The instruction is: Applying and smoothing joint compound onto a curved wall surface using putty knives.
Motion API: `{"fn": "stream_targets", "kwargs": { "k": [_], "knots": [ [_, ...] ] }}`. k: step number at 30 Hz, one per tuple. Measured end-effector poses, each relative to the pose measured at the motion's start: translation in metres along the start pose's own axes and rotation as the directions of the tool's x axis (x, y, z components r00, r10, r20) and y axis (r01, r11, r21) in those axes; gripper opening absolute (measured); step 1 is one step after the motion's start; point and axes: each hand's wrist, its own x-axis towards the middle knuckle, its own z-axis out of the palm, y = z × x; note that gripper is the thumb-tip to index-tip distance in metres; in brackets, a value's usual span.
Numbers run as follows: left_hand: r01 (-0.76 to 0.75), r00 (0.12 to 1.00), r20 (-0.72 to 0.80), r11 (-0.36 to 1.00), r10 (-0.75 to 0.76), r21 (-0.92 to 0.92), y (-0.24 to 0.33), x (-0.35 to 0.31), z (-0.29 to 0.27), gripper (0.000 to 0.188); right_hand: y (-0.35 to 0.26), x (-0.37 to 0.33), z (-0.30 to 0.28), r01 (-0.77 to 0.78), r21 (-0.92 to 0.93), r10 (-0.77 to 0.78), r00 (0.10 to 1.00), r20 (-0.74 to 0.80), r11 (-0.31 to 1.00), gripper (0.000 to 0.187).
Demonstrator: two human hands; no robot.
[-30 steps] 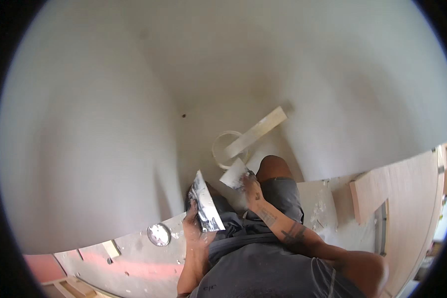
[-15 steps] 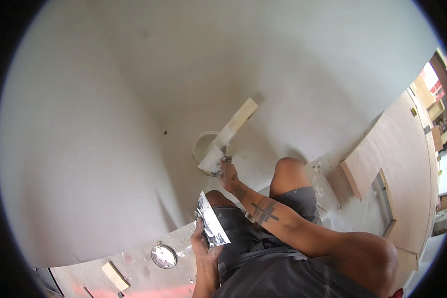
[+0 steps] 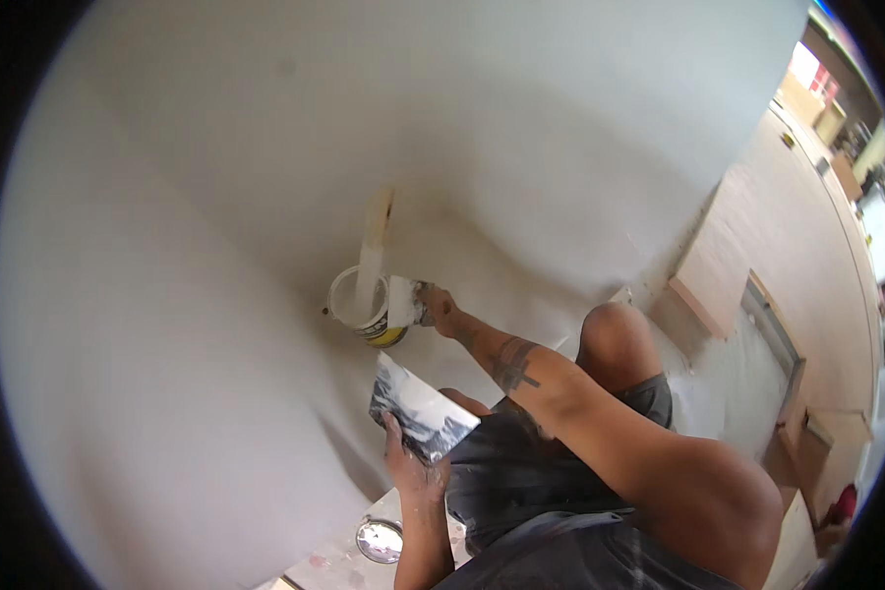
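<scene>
Nearest us, one round metal lid [image 3: 379, 540] lies on the floor. Just above it our left hand [image 3: 410, 466] has its fingers curled around one flat plaster-smeared hawk plate [image 3: 421, 407]. Farther out, our right hand [image 3: 435, 301] clamps its fingers on one white-coated putty knife [image 3: 401, 301], now at the rim of the single white bucket [image 3: 356, 303] (yellow band at its base), against the wall [image 3: 265, 147]. Half a second ago the bucket's stick leaned right; now it stands nearly upright.

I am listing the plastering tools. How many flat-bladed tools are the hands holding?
2. The right hand holds a putty knife at the rim of the bucket. The left hand holds a wide metal trowel near the lap. Others may be hidden.
</scene>
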Motion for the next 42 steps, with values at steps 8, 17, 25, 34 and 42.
{"fn": "stream_targets", "kwargs": {
  "k": [8, 17, 25, 34, 42],
  "knots": [
    [-0.375, 0.925, -0.009, 0.913, 0.381, 0.16, -0.005, 0.035, 0.022, 0.053, -0.253, -0.049, -0.022, -0.211, 0.227, 0.279, 0.903, -0.326, 0.951, 0.027],
    [-0.348, 0.921, -0.066, 0.886, 0.385, 0.307, -0.013, 0.034, 0.043, 0.049, -0.369, -0.18, 0.032, -0.349, -0.355, 0.264, 0.927, -0.266, 0.868, 0.02],
    [-0.31, 0.943, 0.199, 0.49, 0.267, 0.815, -0.03, 0.015, 0.012, 0.037, -0.34, -0.202, 0.042, -0.306, -0.346, 0.201, 0.931, -0.306, 0.887, 0.018],
    [-0.012, 0.987, 0.144, 0.846, -0.076, 0.533, -0.075, -0.001, -0.049, 0.034, -0.327, -0.217, -0.008, -0.1, -0.604, 0.06, 0.995, -0.086, 0.791, 0.019],
    [0.197, 0.972, 0.116, 0.979, -0.202, 0.052, -0.086, 0.006, -0.002, 0.042, -0.33, -0.217, -0.051, 0.653, -0.707, -0.187, 0.756, 0.627, 0.271, 0.05]
  ]
}}
